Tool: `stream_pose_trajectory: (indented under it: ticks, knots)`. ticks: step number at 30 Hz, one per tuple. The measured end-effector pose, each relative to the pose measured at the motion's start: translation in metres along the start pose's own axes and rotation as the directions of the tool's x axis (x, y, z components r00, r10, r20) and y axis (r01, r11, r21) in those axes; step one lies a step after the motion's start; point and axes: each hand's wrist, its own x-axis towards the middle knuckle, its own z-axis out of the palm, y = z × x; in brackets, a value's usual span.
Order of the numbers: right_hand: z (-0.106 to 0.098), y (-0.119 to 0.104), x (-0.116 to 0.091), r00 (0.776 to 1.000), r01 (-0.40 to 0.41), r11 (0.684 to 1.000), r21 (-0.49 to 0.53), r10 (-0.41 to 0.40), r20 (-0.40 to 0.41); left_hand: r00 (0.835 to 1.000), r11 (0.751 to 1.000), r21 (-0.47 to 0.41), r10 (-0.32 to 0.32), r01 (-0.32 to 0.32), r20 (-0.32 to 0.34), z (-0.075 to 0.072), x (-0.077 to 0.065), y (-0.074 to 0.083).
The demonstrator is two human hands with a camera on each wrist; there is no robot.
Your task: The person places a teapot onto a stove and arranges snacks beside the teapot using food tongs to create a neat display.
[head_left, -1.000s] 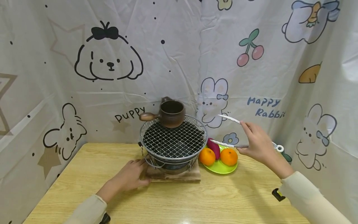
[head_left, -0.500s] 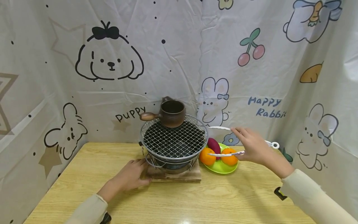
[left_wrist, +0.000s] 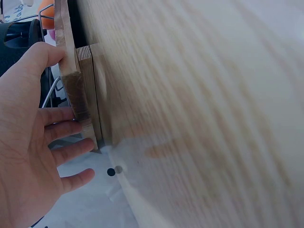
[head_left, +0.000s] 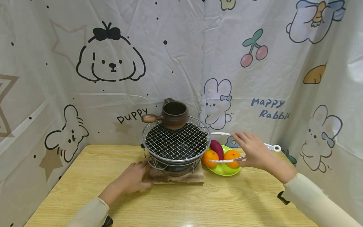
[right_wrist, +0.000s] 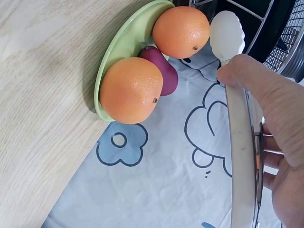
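Note:
My right hand (head_left: 253,153) holds a pair of white-tipped tongs (right_wrist: 240,147), with the arms spread apart and nothing between them. In the head view the near tip overlaps two oranges (head_left: 210,158) (right_wrist: 130,90), which lie with a purple, sweet-potato-like vegetable (head_left: 217,149) on a green plate (head_left: 224,173). My left hand (head_left: 131,178) rests at the left front corner of a wooden board (head_left: 181,181). Its thumb touches the front edge, and its loosely straight fingers (left_wrist: 66,154) lie along the side. On that board stands a round grill (head_left: 177,145) with a wire mesh top.
A brown clay pot (head_left: 175,115) with a side handle sits at the back of the mesh. A wooden table (head_left: 175,205) carries everything. Behind it hangs a printed cloth (head_left: 175,75). Some green leaves (head_left: 290,157) show at the far right corner.
My right hand has lowered the tongs from above and behind the plate to just over the fruit, tilting them level. The left hand has stayed in place.

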Motion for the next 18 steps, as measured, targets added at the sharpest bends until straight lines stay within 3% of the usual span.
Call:
stream_pose_trajectory:
  ticks: [8, 18]
  knots:
    - [-0.0011, 0.0018, -0.0014, 0.999, -0.015, 1.0, 0.0, 0.015, 0.05, 1.0, 1.0, 0.004, 0.008, -0.008, -0.023, -0.0026, -0.0002, 0.0005]
    - [0.0026, -0.0012, -0.0033, 0.989, -0.027, 0.999, 0.037, 0.021, 0.147, 1.0, 1.0, -0.016, -0.012, 0.012, 0.011, -0.0029, -0.0003, 0.0023]
